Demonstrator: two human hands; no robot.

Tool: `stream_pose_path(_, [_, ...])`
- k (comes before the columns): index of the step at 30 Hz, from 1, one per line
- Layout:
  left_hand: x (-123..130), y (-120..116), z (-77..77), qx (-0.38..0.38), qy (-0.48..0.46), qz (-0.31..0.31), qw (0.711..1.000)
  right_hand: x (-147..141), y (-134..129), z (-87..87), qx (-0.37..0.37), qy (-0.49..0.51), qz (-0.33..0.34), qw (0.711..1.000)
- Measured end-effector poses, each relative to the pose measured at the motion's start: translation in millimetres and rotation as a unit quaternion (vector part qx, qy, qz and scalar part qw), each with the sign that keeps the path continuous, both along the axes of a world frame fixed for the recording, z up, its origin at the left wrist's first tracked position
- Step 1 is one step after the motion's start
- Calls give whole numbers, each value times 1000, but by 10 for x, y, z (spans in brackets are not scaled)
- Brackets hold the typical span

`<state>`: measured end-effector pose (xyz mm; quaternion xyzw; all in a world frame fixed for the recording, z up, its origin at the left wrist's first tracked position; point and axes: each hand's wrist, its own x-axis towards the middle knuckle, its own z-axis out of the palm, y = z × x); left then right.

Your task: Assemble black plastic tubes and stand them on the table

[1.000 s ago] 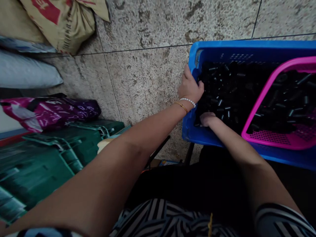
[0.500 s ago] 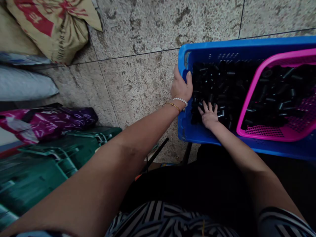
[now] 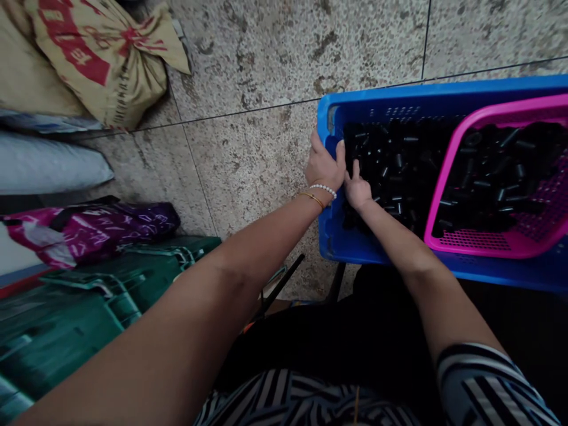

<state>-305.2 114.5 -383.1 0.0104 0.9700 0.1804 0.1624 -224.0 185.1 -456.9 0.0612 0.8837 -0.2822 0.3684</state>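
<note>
A blue crate [image 3: 399, 89] at the right holds many small black cylindrical parts [image 3: 399, 165]. My left hand [image 3: 326, 167], with bracelets at the wrist, grips the crate's left end wall, its thumb over the rim. Just inside that wall, my right hand [image 3: 357, 189] rests on the black parts, close beside the left hand. Its fingers are apart, some of them partly hidden, and nothing shows in its grasp. A pink basket [image 3: 450, 148] with more black parts sits inside the crate on the right.
Tan sacks [image 3: 119, 65] lie at the upper left, above a pale sack [image 3: 53, 157] and a purple patterned bag [image 3: 110, 228]. Green crates [image 3: 80, 296] stand at the lower left. Dark thin legs [image 3: 284, 281] show below the blue crate's left end.
My right hand has moved left and slightly up over the black parts, towards the crate's end wall. My left hand keeps its hold on the rim. The view has shifted slightly.
</note>
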Motion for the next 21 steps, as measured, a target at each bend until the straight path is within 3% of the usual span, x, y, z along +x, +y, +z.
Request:
stream_pose_path(4, [11, 5, 26, -1, -1, -3, 1000, 390, 69, -14, 51, 31, -92, 994])
stream_pose_path(8, [20, -5, 27, 6, -5, -6, 1000, 633, 386, 19, 94, 51, -165, 980])
stream_pose_path(13, [19, -11, 6, 17, -14, -10, 1000, 290, 762, -88, 137, 68, -229, 961])
stream_pose_path(17, [16, 0, -9, 11, -10, -4, 1000, -114, 725, -260, 147, 37, -261, 953])
stream_pose_path(21, [14, 1, 12, 14, -23, -6, 1000, -135, 702, -265, 115, 76, -297, 945])
